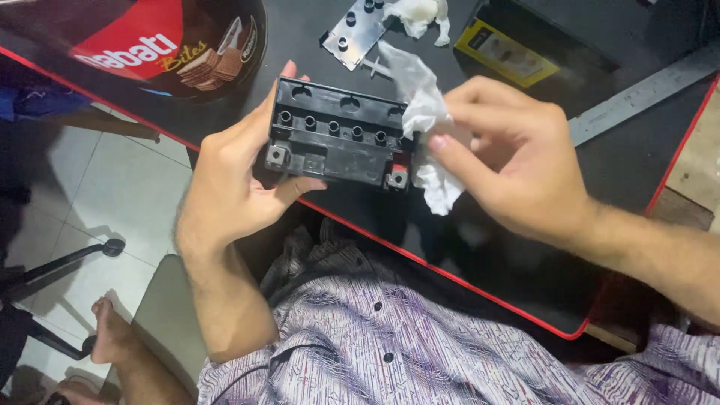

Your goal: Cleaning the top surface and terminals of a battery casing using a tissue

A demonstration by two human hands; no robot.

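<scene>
left hand [232, 176] grips black battery [337, 139] — six round ports on top — right hand [510, 157] pinches white tissue [424, 112].

A small black battery [337, 142] is held above the counter's [525, 262] red-trimmed near edge, tilted with its top facing the camera: a row of round cell ports and a metal terminal at each lower corner. A crumpled white tissue [427, 127] presses against its right end, near the red-marked terminal.
</scene>
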